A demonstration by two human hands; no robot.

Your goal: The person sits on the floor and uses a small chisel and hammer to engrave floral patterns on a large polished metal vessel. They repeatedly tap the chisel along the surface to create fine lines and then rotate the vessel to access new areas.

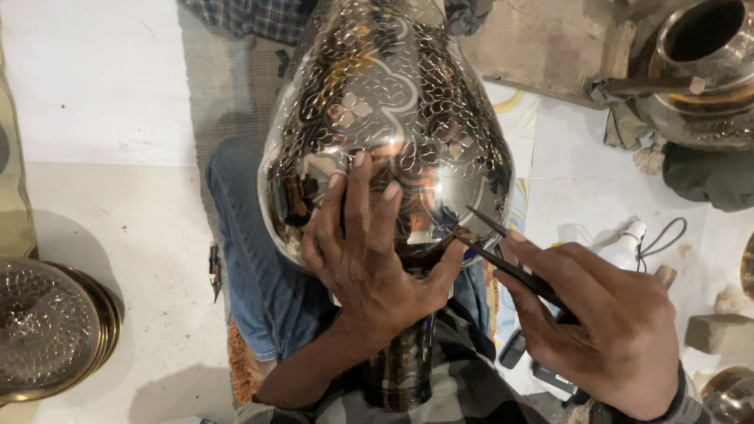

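Observation:
A large shiny metal vase (385,102) with engraved floral and scale patterns lies across my lap, its narrow neck (402,361) toward me. My left hand (369,251) rests flat on the vase's lower belly, fingers spread, steadying it. My right hand (605,322) grips a thin dark engraving tool (503,255) shaped like a compass with two pointed legs. The tool's tips touch the vase's surface just right of my left thumb.
Stacked engraved metal plates (47,330) sit at the left on the white floor. A small pointed tool (214,271) lies beside my jeans-clad leg. Another brass pot (707,71) stands at top right, with a white bottle (624,243), a cord and a stone block (719,334) on the right.

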